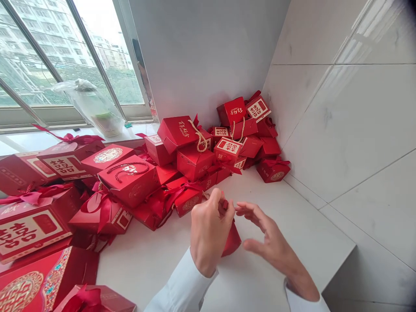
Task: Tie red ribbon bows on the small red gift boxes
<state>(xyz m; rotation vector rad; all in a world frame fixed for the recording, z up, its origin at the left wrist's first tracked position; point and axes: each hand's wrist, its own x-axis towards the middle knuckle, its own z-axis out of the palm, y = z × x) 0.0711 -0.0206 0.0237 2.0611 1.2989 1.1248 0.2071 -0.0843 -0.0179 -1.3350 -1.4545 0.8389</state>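
My left hand is closed in a pinch on the top of a small red gift box, which stands on the white counter and is mostly hidden behind the hand. My right hand hovers just right of the box, fingers apart and curved, fingertips close to the left hand's pinch, holding nothing. Both wrists wear white sleeves.
A big heap of red gift boxes with ribbons and cord handles fills the counter's back and left, up to the corner. Larger red boxes lie at the left. A clear plastic bag rests by the window. A tiled wall rises at the right; the counter's edge drops off at the right front.
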